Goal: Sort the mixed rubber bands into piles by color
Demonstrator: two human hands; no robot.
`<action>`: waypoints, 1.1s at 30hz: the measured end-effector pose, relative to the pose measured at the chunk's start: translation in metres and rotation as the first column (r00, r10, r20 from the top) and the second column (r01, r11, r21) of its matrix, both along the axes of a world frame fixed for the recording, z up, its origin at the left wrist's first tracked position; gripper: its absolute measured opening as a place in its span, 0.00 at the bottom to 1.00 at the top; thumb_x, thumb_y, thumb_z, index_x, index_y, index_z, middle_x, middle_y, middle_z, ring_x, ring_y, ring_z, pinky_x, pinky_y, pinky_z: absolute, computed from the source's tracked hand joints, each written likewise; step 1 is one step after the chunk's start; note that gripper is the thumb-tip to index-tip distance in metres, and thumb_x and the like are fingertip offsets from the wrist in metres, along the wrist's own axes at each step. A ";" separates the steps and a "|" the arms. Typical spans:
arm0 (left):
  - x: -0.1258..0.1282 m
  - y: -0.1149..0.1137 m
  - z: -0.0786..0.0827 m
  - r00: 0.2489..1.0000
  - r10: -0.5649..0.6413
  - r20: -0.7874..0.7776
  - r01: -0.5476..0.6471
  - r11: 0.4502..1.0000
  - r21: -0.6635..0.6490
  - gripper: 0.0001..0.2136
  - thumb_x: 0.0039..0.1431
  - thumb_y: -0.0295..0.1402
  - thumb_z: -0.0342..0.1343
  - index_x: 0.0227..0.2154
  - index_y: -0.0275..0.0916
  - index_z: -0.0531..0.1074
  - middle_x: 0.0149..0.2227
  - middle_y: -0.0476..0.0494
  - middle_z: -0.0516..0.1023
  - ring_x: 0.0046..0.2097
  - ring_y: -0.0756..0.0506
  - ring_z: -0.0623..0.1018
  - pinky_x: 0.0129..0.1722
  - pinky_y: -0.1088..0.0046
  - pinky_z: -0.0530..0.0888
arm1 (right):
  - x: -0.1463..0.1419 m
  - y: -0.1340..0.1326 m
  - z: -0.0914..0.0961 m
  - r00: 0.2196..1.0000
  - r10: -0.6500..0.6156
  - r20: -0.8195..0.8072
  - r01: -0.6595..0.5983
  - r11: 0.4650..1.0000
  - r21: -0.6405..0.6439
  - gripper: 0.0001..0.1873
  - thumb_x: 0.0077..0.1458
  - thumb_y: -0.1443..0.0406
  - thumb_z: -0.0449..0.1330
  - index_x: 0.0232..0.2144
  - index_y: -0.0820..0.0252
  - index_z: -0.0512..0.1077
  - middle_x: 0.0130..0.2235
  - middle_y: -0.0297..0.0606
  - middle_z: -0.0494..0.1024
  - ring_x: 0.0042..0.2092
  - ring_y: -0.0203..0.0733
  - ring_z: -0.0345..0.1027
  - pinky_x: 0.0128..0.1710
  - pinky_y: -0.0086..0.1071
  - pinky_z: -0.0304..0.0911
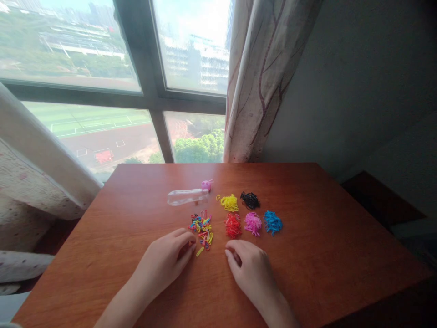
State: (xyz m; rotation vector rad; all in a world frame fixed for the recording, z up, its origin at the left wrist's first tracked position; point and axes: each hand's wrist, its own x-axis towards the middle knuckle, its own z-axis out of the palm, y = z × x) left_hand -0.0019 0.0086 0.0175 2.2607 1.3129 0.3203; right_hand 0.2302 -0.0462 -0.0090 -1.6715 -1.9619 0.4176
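Observation:
My left hand (pixel 167 262) rests on the wooden table (pixel 307 255), fingers curled down beside a mixed pile of coloured rubber bands (pixel 202 226); a yellow band (pixel 200 251) lies at its fingertips. My right hand (pixel 247 269) lies palm down with fingers curled under, just below the red pile (pixel 233 225). Sorted piles lie beyond: yellow (pixel 230 202), black (pixel 250 200), pink (pixel 253 222), blue (pixel 272 222). Whether either hand pinches a band is hidden.
A clear plastic bottle (pixel 187 197) lies on its side behind the mixed pile, with a pink cap (pixel 206 184) at its mouth. Curtains (pixel 262 77) hang at the window behind the table. A dark wooden surface (pixel 382 200) sits lower at the right.

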 end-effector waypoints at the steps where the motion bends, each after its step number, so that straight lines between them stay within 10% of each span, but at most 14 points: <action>1: 0.001 0.000 0.000 1.000 0.000 0.009 0.000 1.000 -0.002 0.11 0.63 0.28 0.45 0.36 0.45 0.73 0.38 0.49 0.78 0.38 0.47 0.77 0.36 0.76 0.69 | -0.007 0.001 0.002 1.000 0.021 0.011 -0.021 1.000 -0.012 0.07 0.58 0.71 0.55 0.31 0.55 0.71 0.29 0.30 0.75 0.30 0.36 0.68 0.31 0.28 0.52; 18: 0.003 -0.001 -0.001 0.999 0.003 0.044 -0.002 1.000 -0.022 0.09 0.63 0.30 0.47 0.37 0.45 0.72 0.37 0.48 0.77 0.37 0.48 0.77 0.36 0.77 0.69 | -0.042 0.020 0.007 0.987 -0.007 0.158 0.021 0.996 -0.088 0.13 0.58 0.71 0.58 0.45 0.54 0.70 0.33 0.33 0.79 0.34 0.42 0.74 0.29 0.30 0.52; 33: 0.003 0.000 -0.005 1.000 0.000 0.029 0.001 0.999 -0.040 0.08 0.62 0.30 0.48 0.37 0.45 0.71 0.38 0.49 0.76 0.38 0.47 0.76 0.36 0.76 0.68 | -0.036 0.013 -0.009 0.999 -0.032 0.011 0.031 0.998 0.045 0.06 0.58 0.71 0.57 0.31 0.56 0.69 0.26 0.29 0.73 0.28 0.37 0.66 0.30 0.30 0.47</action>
